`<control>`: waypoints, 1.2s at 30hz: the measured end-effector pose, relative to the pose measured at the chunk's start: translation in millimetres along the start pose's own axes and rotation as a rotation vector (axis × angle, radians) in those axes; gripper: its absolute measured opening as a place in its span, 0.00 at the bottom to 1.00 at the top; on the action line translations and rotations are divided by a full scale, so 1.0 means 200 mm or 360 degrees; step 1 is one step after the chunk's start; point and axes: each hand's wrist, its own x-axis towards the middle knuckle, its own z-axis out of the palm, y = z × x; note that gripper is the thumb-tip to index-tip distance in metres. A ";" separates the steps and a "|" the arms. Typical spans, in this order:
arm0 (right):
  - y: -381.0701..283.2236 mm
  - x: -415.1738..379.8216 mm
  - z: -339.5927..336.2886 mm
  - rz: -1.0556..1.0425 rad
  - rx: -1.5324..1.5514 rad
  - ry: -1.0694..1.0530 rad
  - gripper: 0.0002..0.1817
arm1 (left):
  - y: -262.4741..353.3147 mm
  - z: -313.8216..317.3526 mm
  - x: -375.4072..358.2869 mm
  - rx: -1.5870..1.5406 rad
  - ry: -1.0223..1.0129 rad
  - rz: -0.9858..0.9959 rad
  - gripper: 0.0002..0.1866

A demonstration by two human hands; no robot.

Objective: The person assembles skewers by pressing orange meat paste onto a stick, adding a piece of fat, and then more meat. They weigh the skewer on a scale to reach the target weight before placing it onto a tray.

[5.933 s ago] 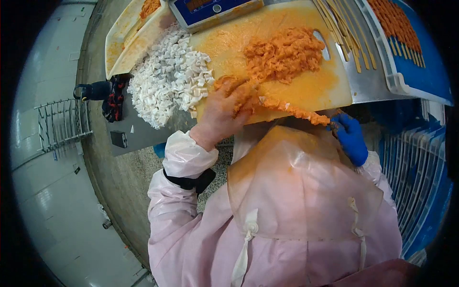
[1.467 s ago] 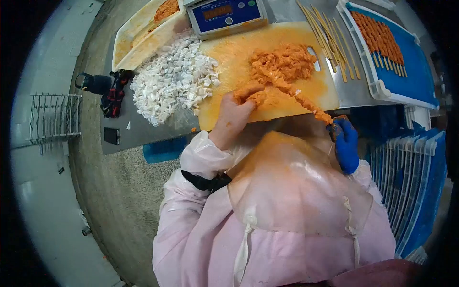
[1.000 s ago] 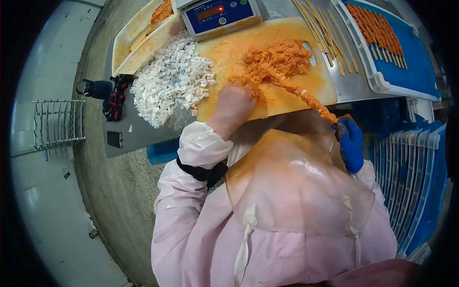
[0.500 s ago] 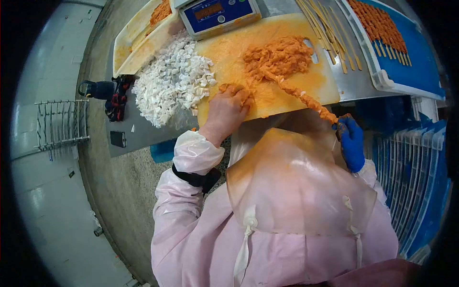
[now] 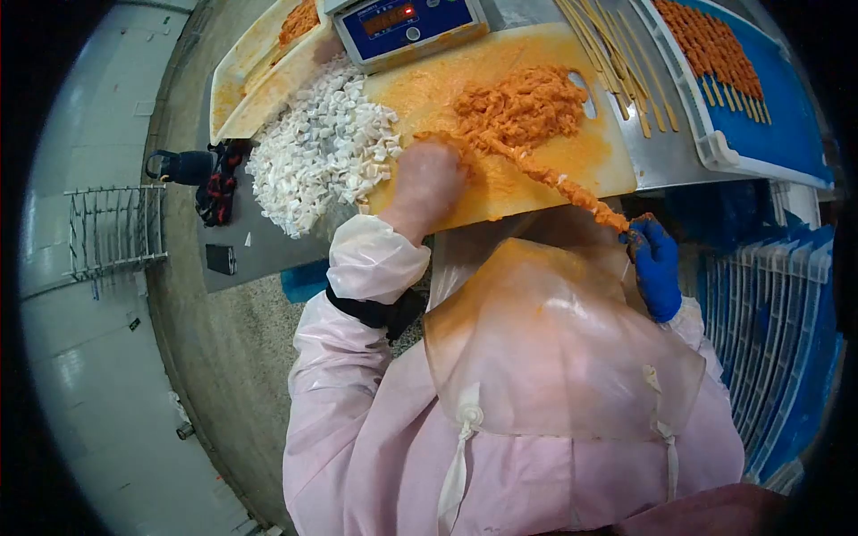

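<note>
My right hand (image 5: pixel 657 268), in a blue glove, is closed around the near end of a meat skewer (image 5: pixel 572 189). The skewer is packed with orange marinated meat and a few pale bits, and slants up over the board's edge towards the pile. My bare left hand (image 5: pixel 427 183) is curled over the left part of the cutting board (image 5: pixel 518 198), its orange-smeared fingers closed on small meat pieces (image 5: pixel 438 138); the fingertips are mostly hidden. A heap of orange marinated meat (image 5: pixel 523 103) lies on the board beyond the skewer.
White cut pieces (image 5: pixel 322 152) are heaped left of the board. A scale (image 5: pixel 411 31) and a meat tub (image 5: pixel 241 89) stand behind. Bare sticks (image 5: pixel 617 67) lie at right, beside a blue-lined tray (image 5: pixel 786 116) of finished skewers (image 5: pixel 710 49). Stacked racks (image 5: pixel 760 330) stand lower right.
My left hand has turned over slightly and shifted a little up the board, its fingers now more hidden. My right hand and the skewer have barely moved.
</note>
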 end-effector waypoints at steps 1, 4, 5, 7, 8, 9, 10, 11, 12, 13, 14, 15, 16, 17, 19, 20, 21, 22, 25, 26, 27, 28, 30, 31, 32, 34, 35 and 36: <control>0.01 0.00 0.00 0.0001 0.0003 0.0001 0.07 | -0.01 0.00 0.00 0.0009 -0.0097 -0.0025 0.09; 0.01 0.00 0.00 -0.0026 -0.0029 0.0007 0.07 | -0.01 -0.02 0.00 -0.0029 -0.0070 0.0021 0.10; 0.00 0.00 0.00 -0.0100 -0.0086 0.0037 0.06 | -0.01 -0.02 0.00 -0.0028 -0.0070 0.0027 0.10; 0.00 -0.01 -0.01 -0.0170 -0.0142 0.0078 0.06 | -0.04 -0.01 0.00 -0.0007 -0.0015 -0.0048 0.09; 0.01 -0.01 -0.01 -0.0207 -0.0170 0.0071 0.06 | -0.06 0.00 -0.01 -0.0007 -0.0018 -0.0042 0.09; 0.02 -0.01 -0.01 -0.0245 -0.0198 0.0061 0.05 | -0.08 0.00 -0.02 -0.0130 0.0071 -0.0037 0.09; 0.03 -0.01 -0.02 -0.0244 -0.0197 0.0063 0.05 | -0.09 -0.01 -0.03 -0.0252 0.0162 -0.0033 0.09; 0.04 -0.02 -0.02 -0.0232 -0.0193 0.0065 0.05 | -0.11 -0.02 -0.04 -0.0251 0.0160 -0.0033 0.09; 0.05 -0.02 -0.02 -0.0220 -0.0189 0.0066 0.05 | -0.10 -0.05 -0.05 -0.0514 0.0130 -0.0108 0.09; 0.04 -0.02 -0.01 -0.0219 -0.0186 0.0065 0.05 | -0.10 -0.07 -0.06 -0.0775 0.0097 -0.0184 0.09; 0.01 -0.02 -0.01 -0.0242 -0.0222 0.0068 0.05 | -0.10 -0.07 -0.08 -0.0772 0.0093 -0.0187 0.09; 0.00 -0.02 0.00 -0.0268 -0.0259 0.0070 0.05 | -0.10 -0.06 -0.09 -0.1035 0.0208 -0.0171 0.10; 0.00 -0.01 0.00 -0.0268 -0.0258 0.0067 0.05 | -0.10 -0.07 -0.11 -0.1298 0.0326 -0.0152 0.11; 0.00 -0.01 0.00 -0.0283 -0.0271 0.0052 0.05 | -0.09 -0.07 -0.12 -0.1298 0.0327 -0.0153 0.11; 0.00 -0.01 0.00 -0.0297 -0.0284 0.0036 0.05 | -0.02 -0.13 -0.14 -0.1317 0.0391 0.0020 0.12; 0.00 -0.01 0.01 -0.0299 -0.0282 0.0029 0.05 | 0.00 -0.14 -0.14 -0.1317 0.0390 0.0019 0.12; 0.00 -0.01 0.01 -0.0304 -0.0281 0.0022 0.05 | 0.01 -0.14 -0.14 -0.1257 0.0413 0.0090 0.12; -0.01 -0.01 0.01 -0.0302 -0.0282 0.0023 0.05 | 0.02 -0.15 -0.14 -0.1197 0.0433 0.0161 0.13; -0.01 -0.01 -0.01 -0.0252 -0.0392 0.0029 0.05 | -0.04 -0.08 -0.13 -0.0891 0.0483 0.0197 0.13; -0.01 -0.01 -0.01 -0.0291 -0.0408 0.0057 0.06 | -0.06 -0.07 -0.14 -0.0890 0.0479 0.0196 0.13; 0.00 -0.01 -0.02 -0.0329 -0.0423 0.0087 0.06 | -0.08 -0.06 -0.16 -0.0749 0.0403 0.0206 0.13; 0.00 -0.01 -0.01 -0.0323 -0.0420 0.0086 0.06 | -0.09 -0.05 -0.17 -0.0608 0.0324 0.0216 0.13; -0.01 -0.01 -0.01 -0.0316 -0.0353 0.0054 0.07 | -0.09 -0.01 -0.17 -0.0515 0.0278 0.0227 0.13; 0.00 -0.01 -0.01 -0.0314 -0.0351 0.0048 0.07 | -0.09 0.00 -0.17 -0.0422 0.0240 0.0241 0.14; 0.00 -0.01 -0.02 -0.0295 -0.0349 0.0040 0.06 | -0.08 0.00 -0.17 -0.0421 0.0240 0.0238 0.14; 0.01 0.00 -0.02 -0.0276 -0.0350 0.0036 0.06 | -0.02 0.01 -0.16 -0.0330 0.0229 0.0136 0.14; 0.02 0.00 -0.01 -0.0300 -0.0327 0.0054 0.06 | 0.00 0.02 -0.16 -0.0332 0.0228 0.0137 0.14; 0.02 0.00 -0.01 -0.0323 -0.0304 0.0070 0.06 | 0.02 0.03 -0.16 -0.0331 0.0250 0.0100 0.13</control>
